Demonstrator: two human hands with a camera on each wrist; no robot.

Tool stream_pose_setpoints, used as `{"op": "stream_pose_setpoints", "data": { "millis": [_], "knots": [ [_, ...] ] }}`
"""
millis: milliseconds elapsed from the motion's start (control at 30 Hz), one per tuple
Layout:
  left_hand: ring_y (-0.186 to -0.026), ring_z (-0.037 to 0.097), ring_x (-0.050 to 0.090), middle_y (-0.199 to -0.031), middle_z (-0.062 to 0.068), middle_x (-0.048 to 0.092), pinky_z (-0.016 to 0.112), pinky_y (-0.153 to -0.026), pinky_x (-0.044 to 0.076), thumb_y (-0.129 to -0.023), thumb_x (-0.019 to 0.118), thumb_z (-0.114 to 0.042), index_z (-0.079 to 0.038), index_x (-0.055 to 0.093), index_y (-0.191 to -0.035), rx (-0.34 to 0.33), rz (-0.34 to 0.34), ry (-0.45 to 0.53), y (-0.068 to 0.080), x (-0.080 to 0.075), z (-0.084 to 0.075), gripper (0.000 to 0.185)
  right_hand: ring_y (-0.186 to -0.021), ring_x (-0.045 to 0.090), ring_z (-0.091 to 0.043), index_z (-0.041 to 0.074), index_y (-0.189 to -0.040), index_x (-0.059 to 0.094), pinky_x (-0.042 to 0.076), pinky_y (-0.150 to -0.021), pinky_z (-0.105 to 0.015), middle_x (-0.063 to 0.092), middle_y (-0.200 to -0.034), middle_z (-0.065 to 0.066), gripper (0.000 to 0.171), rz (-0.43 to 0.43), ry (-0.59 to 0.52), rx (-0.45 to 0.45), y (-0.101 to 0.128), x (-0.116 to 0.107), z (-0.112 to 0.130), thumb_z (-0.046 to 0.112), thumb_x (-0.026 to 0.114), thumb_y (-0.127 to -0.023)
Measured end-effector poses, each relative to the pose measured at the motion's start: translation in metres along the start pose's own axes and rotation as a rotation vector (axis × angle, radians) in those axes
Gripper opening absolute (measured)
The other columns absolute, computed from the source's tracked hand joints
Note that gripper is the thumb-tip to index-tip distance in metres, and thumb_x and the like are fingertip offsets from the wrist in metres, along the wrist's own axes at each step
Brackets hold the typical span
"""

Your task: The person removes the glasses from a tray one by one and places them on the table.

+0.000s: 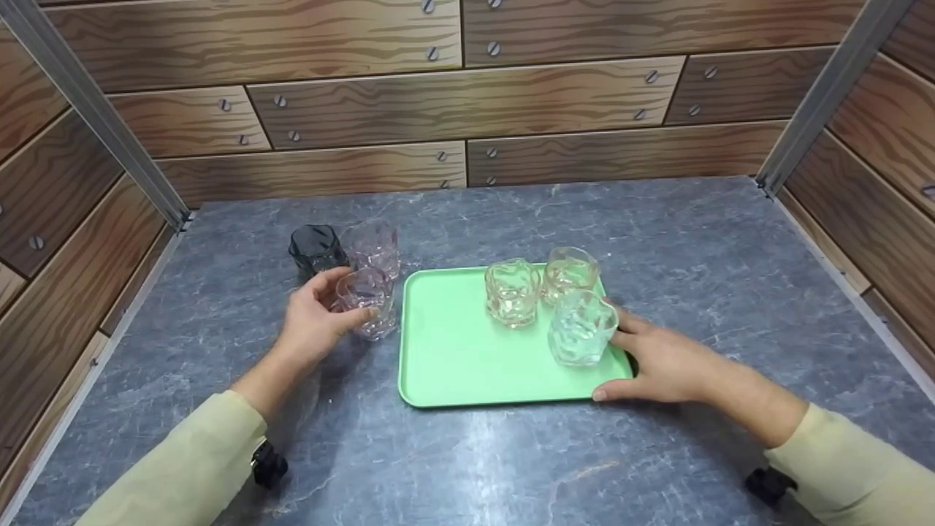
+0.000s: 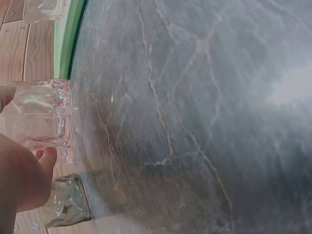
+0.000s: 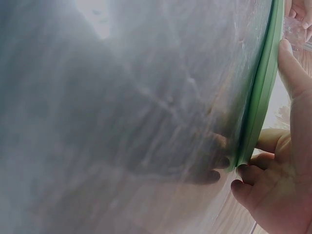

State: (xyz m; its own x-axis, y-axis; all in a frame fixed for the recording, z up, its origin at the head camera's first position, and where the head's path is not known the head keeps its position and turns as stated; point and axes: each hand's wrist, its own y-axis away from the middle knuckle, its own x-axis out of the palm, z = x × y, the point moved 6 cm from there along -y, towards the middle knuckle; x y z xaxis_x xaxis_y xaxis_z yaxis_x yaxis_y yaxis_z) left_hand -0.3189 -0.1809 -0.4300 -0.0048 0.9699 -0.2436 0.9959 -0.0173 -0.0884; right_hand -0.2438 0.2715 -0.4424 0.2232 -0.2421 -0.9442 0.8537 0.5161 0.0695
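the left hand (image 1: 314, 310) grips a pale glass (image 1: 376, 288) round its sides, likely because the slick walls need thumb and fingers opposed; whether its base touches the worktop (image 1: 475, 460) is hard to tell. the right hand (image 1: 668, 365) grips the tray (image 1: 467, 372) by its near right corner, probably to steady it. the pale glass is just left of the tray, well apart from the right hand; a dark glass (image 1: 318, 247) and pink glass (image 1: 378, 245) stand behind it, three glasses (image 1: 511, 292) on the tray.

A hand could pass over the left half of the green tray (image 1: 445, 358) from its near edge, but three glasses (image 1: 513, 294) and the right hand (image 1: 668, 363) block its right side, and the left hand (image 1: 313, 313) with a pinkish glass (image 1: 375, 291) flanks its left edge.
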Motion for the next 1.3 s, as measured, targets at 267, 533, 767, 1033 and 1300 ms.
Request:
{"op": "stream_pose_setpoints", "data": {
  "millis": [267,533,767,1033,1300],
  "knots": [
    [-0.127,0.037,0.061,-0.138,0.026,0.063,0.033,-0.106,0.053,-0.080,0.087,0.003,0.004,0.055,-0.146,-0.011,-0.002,-0.016,-0.0015,-0.0004,0.0029,0.074,-0.142,0.047,-0.051,0.003,-0.157,0.049,0.047,-0.109,-0.065,0.025,-0.170,-0.027,0.107,0.017,0.001,0.001,0.0000,-0.0005,0.0002,0.080,0.069,-0.085],
    [-0.126,0.038,0.062,-0.138,0.028,0.062,0.031,-0.103,0.055,-0.080,0.085,0.005,0.005,0.053,-0.147,-0.010,0.000,0.012,-0.0013,0.0011,0.0025,0.074,-0.143,0.045,-0.052,0.003,-0.157,0.050,0.046,-0.110,-0.065,0.025,-0.170,-0.028,0.107,0.025,0.003,0.007,0.0002,-0.0006,0.0003,0.079,0.069,-0.085],
    [-0.128,0.038,0.061,-0.140,0.028,0.062,0.036,-0.109,0.052,-0.081,0.084,0.006,0.006,0.052,-0.148,-0.015,0.012,0.019,-0.0015,0.0010,0.0035,0.074,-0.143,0.045,-0.053,0.003,-0.158,0.049,0.045,-0.110,-0.066,0.024,-0.170,-0.027,0.108,0.021,0.006,0.009,0.0006,-0.0010,0.0017,0.080,0.069,-0.085],
    [-0.135,0.036,0.056,-0.146,0.028,0.057,0.041,-0.115,0.047,-0.084,0.083,0.005,0.007,0.049,-0.150,-0.027,0.041,0.032,-0.0018,-0.0012,0.0055,0.075,-0.144,0.045,-0.051,0.002,-0.156,0.050,0.046,-0.111,-0.064,0.024,-0.171,-0.025,0.107,0.008,0.014,0.008,0.0012,-0.0011,0.0014,0.079,0.069,-0.086],
    [-0.145,0.038,0.048,-0.156,0.026,0.049,0.042,-0.121,0.040,-0.085,0.083,0.003,0.006,0.043,-0.154,-0.023,0.068,0.029,-0.0011,-0.0015,0.0058,0.081,-0.144,0.045,-0.051,0.003,-0.157,0.050,0.045,-0.112,-0.064,0.024,-0.172,-0.024,0.107,0.014,0.018,0.015,0.0001,0.0006,-0.0005,0.080,0.068,-0.085]
  ]
}}
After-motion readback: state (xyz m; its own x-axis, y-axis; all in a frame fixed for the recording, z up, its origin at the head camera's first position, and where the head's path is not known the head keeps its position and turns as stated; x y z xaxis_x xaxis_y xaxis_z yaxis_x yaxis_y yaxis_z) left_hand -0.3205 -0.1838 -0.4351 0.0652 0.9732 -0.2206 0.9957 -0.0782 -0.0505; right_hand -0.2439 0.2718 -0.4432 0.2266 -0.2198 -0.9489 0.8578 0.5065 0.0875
